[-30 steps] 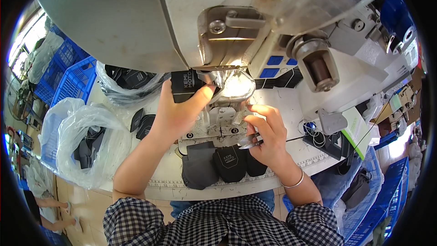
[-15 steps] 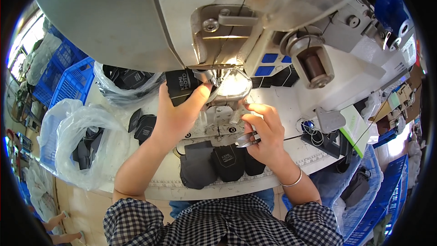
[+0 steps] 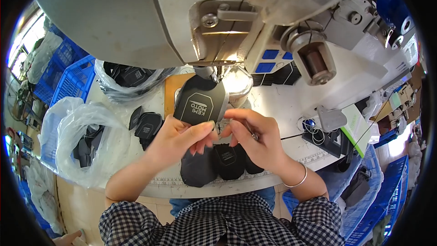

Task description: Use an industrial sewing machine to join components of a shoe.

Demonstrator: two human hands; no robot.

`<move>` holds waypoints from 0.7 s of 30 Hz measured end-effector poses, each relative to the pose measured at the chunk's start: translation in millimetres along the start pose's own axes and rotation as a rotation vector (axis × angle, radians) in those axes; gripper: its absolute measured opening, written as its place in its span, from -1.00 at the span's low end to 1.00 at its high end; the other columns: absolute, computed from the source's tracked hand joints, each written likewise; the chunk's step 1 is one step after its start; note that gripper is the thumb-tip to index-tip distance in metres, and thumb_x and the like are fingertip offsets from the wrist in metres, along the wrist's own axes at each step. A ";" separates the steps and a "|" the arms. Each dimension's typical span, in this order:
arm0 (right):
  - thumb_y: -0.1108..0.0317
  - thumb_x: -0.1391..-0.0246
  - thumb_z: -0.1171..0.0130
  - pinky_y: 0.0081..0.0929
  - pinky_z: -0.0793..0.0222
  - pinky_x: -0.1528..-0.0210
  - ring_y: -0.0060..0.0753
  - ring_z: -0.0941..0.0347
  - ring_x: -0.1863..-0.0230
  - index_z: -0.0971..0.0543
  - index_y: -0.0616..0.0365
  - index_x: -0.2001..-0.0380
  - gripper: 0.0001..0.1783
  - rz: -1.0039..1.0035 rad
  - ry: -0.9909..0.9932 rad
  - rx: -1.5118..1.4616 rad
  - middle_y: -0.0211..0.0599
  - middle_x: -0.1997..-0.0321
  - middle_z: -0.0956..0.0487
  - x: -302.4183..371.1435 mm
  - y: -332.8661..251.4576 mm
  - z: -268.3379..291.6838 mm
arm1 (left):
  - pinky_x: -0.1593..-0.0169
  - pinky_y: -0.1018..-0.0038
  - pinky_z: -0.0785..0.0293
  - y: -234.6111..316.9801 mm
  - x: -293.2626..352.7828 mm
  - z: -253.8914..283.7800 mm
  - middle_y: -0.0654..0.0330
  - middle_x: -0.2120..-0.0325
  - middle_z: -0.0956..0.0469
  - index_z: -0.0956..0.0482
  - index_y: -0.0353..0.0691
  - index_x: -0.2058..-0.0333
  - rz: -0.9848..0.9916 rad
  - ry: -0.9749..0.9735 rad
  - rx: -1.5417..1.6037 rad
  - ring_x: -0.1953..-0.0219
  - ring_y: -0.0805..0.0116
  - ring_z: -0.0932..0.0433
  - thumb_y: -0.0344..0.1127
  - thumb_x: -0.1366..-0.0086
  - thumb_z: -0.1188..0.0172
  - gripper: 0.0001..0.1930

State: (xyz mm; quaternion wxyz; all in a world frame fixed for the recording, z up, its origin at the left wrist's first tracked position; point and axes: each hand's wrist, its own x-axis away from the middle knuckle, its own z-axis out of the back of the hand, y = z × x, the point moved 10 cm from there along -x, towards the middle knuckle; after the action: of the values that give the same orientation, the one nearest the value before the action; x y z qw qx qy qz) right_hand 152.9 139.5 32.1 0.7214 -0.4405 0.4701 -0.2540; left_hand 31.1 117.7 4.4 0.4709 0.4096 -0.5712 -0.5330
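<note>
A black fabric piece (image 3: 196, 102) with a stitched outline and pale print lies tilted below the sewing machine's needle area (image 3: 219, 73). My left hand (image 3: 175, 141) is closed at its lower edge, thumb stretched to the right. My right hand (image 3: 259, 139) is beside the piece's lower right, fingers curled. A bit of metal of the thread snips (image 3: 254, 135) shows between its fingers; the rest is hidden in the palm. On the table's front edge, under my hands, lie several more black pieces (image 3: 227, 161).
Clear plastic bags (image 3: 116, 143) of black pieces stand at the left, near a blue crate (image 3: 73, 79). The machine head (image 3: 114, 23) hangs over the work, with a thread spool (image 3: 314, 61) at right. Another blue crate (image 3: 364, 200) stands low at right.
The black piece has come out toward me and turned, showing its printed face. Both hands have drawn together below it. The snips' blades, visible before, are now mostly hidden.
</note>
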 end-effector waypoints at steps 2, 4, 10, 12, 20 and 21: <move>0.36 -0.13 0.09 -0.76 -0.27 0.61 -0.63 -0.38 0.62 -0.44 0.34 0.28 -0.76 -0.221 -0.061 -0.276 -0.25 0.50 -0.53 -5.1 15.1 -13.8 | 0.58 0.68 -0.28 7.0 -1.4 1.8 0.24 0.62 -0.48 -0.54 -0.35 0.46 0.026 -0.129 -0.030 0.63 0.57 -0.41 -0.12 -0.20 -0.01 -0.65; 0.35 -0.13 0.08 -0.77 -0.27 0.60 -0.68 -0.35 0.64 -0.45 0.32 0.30 -0.77 -0.242 -0.076 -0.325 -0.32 0.54 -0.52 -9.9 16.1 -17.3 | 0.61 0.68 -0.27 23.3 -7.8 43.9 0.24 0.61 -0.48 -0.53 -0.37 0.39 -0.100 0.197 -0.003 0.63 0.56 -0.42 -0.11 -0.17 -0.02 -0.64; 0.35 -0.12 0.06 -0.78 -0.26 0.61 -0.74 -0.31 0.68 -0.45 0.27 0.40 -0.81 -0.251 -0.053 -0.407 -0.37 0.59 -0.50 -11.8 13.5 -22.8 | 0.61 0.72 -0.29 37.0 -32.1 25.8 0.30 0.54 -0.45 -0.42 -0.35 0.20 -0.089 0.019 -0.064 0.60 0.64 -0.38 -0.13 -0.11 -0.08 -0.60; 0.36 -0.11 0.06 -0.79 -0.25 0.62 -0.74 -0.31 0.68 -0.45 0.27 0.43 -0.81 -0.248 -0.037 -0.415 -0.38 0.61 -0.49 -12.6 12.3 -22.0 | 0.60 0.70 -0.31 41.8 -33.5 21.1 0.30 0.53 -0.44 -0.39 -0.35 0.19 -0.157 0.018 -0.167 0.58 0.63 -0.38 -0.19 -0.08 -0.12 -0.61; 0.40 -0.09 0.06 -0.79 -0.23 0.62 -0.74 -0.31 0.69 -0.42 0.26 0.49 -0.83 -0.255 -0.061 -0.382 -0.43 0.66 -0.45 -14.6 15.0 -24.2 | 0.57 0.70 -0.31 48.6 -32.5 23.5 0.28 0.52 -0.47 -0.42 -0.36 0.23 -0.162 0.025 -0.190 0.57 0.62 -0.40 -0.24 -0.04 -0.16 -0.64; 0.40 -0.09 0.06 -0.79 -0.23 0.62 -0.74 -0.31 0.69 -0.42 0.26 0.49 -0.83 -0.255 -0.062 -0.382 -0.43 0.66 -0.45 -13.6 15.6 -24.1 | 0.57 0.71 -0.30 45.7 -33.4 24.7 0.29 0.53 -0.46 -0.44 -0.35 0.25 -0.141 0.014 -0.174 0.57 0.63 -0.39 -0.24 -0.03 -0.16 -0.65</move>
State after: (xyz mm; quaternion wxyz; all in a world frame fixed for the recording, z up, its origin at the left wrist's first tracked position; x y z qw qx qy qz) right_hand 124.6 148.1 20.6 0.6012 -0.6326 0.4277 -0.2356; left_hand 15.9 160.0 46.9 0.4700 0.4098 -0.4894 -0.6097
